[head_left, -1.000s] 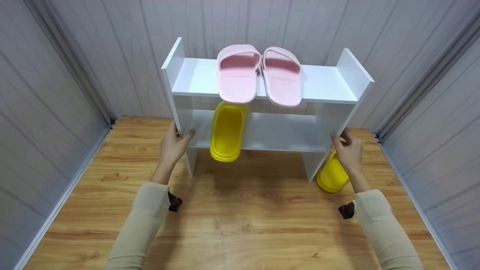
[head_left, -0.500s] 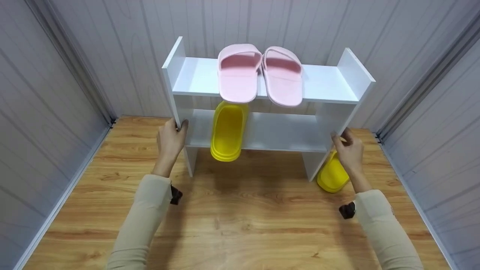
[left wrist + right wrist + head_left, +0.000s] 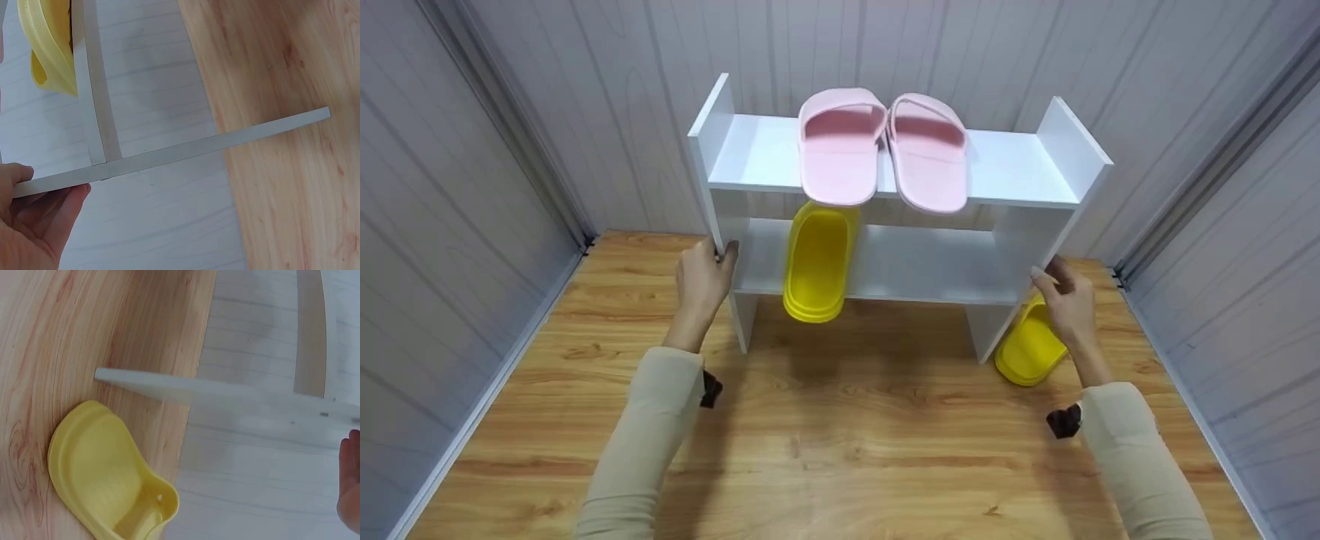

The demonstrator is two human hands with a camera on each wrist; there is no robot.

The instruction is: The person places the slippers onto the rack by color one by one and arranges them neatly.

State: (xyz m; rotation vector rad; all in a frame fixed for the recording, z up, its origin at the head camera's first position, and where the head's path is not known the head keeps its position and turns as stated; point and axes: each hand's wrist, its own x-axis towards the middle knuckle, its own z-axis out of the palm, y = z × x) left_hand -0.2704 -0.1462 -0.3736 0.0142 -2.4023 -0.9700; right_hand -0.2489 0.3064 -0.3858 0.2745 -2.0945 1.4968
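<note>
A white two-tier shoe rack [image 3: 930,262] stands against the back wall. My left hand [image 3: 701,281] grips its left side panel, with the thumb on the inner face and the fingers outside, as the left wrist view [image 3: 39,219] shows. My right hand [image 3: 1069,304] is at the right panel's front edge, thumb tip right at the edge; in the right wrist view its fingers [image 3: 350,467] lie straight beside the panel's outer face. Two pink slippers [image 3: 840,169] sit on the top shelf. One yellow slipper [image 3: 817,262] rests on the lower shelf.
Another yellow slipper [image 3: 1027,352] lies on the wooden floor [image 3: 847,450] outside the rack's right panel, partly behind my right hand. Panelled walls enclose the space at the back, left [image 3: 450,262] and right [image 3: 1237,270]. A dark wrist camera shows under each sleeve.
My left hand has moved up and slightly outward along the left panel. My right hand has shifted right, its thumb drawing off the panel's inner side. The slippers stay in place.
</note>
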